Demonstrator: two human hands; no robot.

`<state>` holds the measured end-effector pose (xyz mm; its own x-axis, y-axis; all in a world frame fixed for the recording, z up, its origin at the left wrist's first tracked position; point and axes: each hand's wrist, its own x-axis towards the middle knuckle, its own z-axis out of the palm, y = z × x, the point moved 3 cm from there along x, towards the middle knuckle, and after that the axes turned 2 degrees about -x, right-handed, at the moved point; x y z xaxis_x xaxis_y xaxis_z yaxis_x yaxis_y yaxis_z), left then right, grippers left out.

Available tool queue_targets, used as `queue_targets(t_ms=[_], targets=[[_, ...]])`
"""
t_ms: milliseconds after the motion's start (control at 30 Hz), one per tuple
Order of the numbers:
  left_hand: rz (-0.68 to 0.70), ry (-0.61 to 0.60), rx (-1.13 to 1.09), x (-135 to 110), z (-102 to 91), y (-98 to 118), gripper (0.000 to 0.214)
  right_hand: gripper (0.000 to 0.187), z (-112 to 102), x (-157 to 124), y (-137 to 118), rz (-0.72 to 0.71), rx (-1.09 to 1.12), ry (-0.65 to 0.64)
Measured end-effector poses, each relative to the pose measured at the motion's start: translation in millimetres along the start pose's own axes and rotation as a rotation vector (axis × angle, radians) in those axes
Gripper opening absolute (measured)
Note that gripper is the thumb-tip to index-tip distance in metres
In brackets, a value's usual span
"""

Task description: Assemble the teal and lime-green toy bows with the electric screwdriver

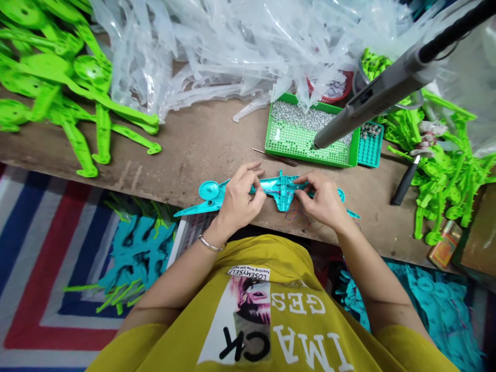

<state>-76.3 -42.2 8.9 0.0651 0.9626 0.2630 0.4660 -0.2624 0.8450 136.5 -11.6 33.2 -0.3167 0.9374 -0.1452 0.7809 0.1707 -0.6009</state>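
Observation:
A teal plastic part point(284, 192) lies on the bench edge in front of me, with a round disc and a pointed arm toward its left end. My left hand point(243, 196) rests over its left half, thumb and index finger pinched at a thin wire that runs along the part. Over the right half, my right hand point(321, 197) has its thumb and finger closed at the ribbed middle section; what lies between these fingertips is too small to make out. Thin red and blue wires point(296, 214) loop down below the part, near my right hand.
A green basket point(312, 159) of small screws stands beyond the part, beneath a hanging grey electric screwdriver point(372, 93). A thin screwdriver point(275, 156) lies before it. Bright green parts point(58, 72) and clear plastic parts point(217, 51) are piled behind. A black-handled tool point(405, 182) is at right.

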Motion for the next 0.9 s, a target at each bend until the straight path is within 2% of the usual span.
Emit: queue_targets(t_ms=[133,233,533,900], targets=[[0.018,0.038,-0.039,-1.2,-1.3,-0.9,0.007,0.034,-0.6,3.3,-0.2,-0.019,-0.184,0.066],[0.043,0.054,-0.023,-3.7,-1.0,0.2,0.008,0.042,4.9,6.2,0.9,0.019,-0.287,-0.027],[0.187,0.137,-0.02,-10.8,1.2,3.4,0.015,0.044,12.1,16.8,-2.6,0.079,-0.242,-0.212],[0.195,0.087,-0.017,-14.2,3.7,5.2,0.017,0.033,11.3,18.7,-4.0,0.156,-0.231,-0.252]])
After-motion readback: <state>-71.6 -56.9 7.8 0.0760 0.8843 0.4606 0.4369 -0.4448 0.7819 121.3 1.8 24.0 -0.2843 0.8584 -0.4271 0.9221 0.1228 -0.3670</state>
